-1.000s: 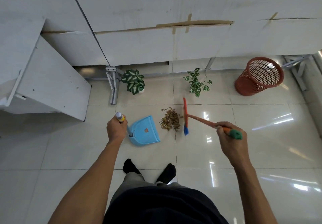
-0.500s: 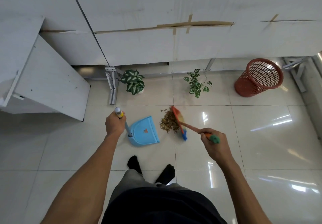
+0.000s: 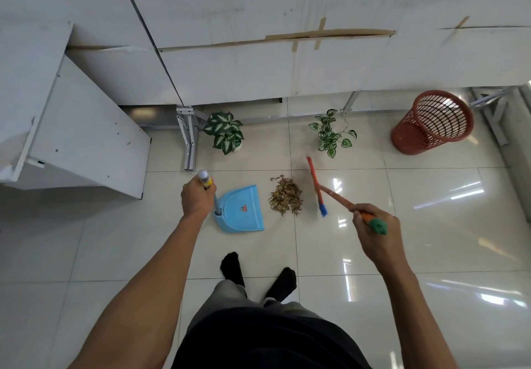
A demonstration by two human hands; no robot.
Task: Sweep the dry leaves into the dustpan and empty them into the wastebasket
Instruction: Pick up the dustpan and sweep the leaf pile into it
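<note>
The broom (image 3: 334, 195) has swung back to the right: half a second ago its head was against the right edge of the leaf pile, and now the broom head (image 3: 315, 186) is beside the pile with a strip of bare tile between them. The right hand (image 3: 376, 233) has moved to the right with it. Its fingers are wrapped around the orange handle, just below the green end cap. I cannot tell if the bristles touch the floor.

The dry leaves (image 3: 286, 196) lie in one small heap on the glossy white floor (image 3: 431, 225), between the broom head and the blue dustpan (image 3: 241, 210). The open mouth of the dustpan faces the heap, near it but not touching. The left hand (image 3: 196, 200) holds the long upright handle of the dustpan, with the fingers curled around it under its white and yellow top.

The red mesh wastebasket (image 3: 431, 124) stands far to the right, near the wall and well apart from the leaves. Two small green potted plants (image 3: 225, 131) stand along the wall behind the heap. A white cabinet (image 3: 86, 138) is at the left. The feet in black socks (image 3: 232, 265) stand behind the dustpan.
</note>
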